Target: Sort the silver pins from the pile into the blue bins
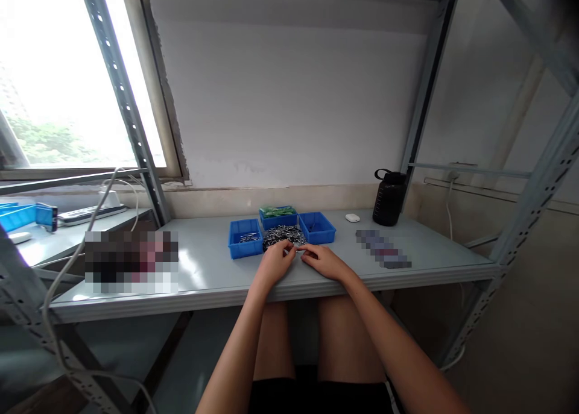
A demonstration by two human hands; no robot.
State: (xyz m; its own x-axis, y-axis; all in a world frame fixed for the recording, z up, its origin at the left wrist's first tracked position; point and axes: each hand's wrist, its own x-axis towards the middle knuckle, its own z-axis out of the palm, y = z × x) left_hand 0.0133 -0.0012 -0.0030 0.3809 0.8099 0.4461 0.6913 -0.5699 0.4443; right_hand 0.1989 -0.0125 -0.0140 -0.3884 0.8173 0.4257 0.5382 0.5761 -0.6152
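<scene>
My left hand (pixel 277 262) and my right hand (pixel 324 262) meet at the near side of a loose pile of small dark and silver fasteners (pixel 284 233), like screws or rivets. The fingertips of both are pinched together around something tiny, too small to name. A blue bin (pixel 245 249) to the left of the pile has some thin metal pieces in it. Behind the pile, another blue bin (pixel 279 221) holds green packets (pixel 277 211). On the right, a third blue bin (pixel 326 238) contains a few small dark pieces.
A black bottle (pixel 389 200) stands at the back right, near a white case (pixel 352 218). Blurred-out items lie on the table (pixel 203 281) at both sides. Metal shelf posts (pixel 120 82) frame the table, and a white cable (pixel 67 269) hangs at the left.
</scene>
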